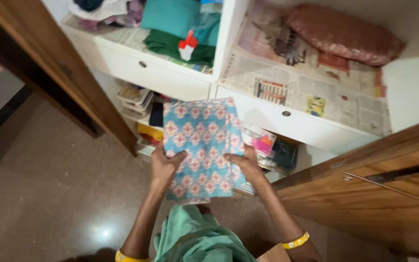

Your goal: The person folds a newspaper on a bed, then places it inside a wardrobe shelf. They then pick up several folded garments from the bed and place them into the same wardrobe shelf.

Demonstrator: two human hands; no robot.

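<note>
Folded floral cloth held before the open wardrobe

Left hand and right hand clamp opposite edges — thumbs on top; even grip would keep folds square.

You're in a green garment, bare forearms, yellow bangle on each wrist, no sleeves

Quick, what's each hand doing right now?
Left hand: shut on the folded cloth, gripping its left edge.
Right hand: shut on the same cloth's right edge.
</note>
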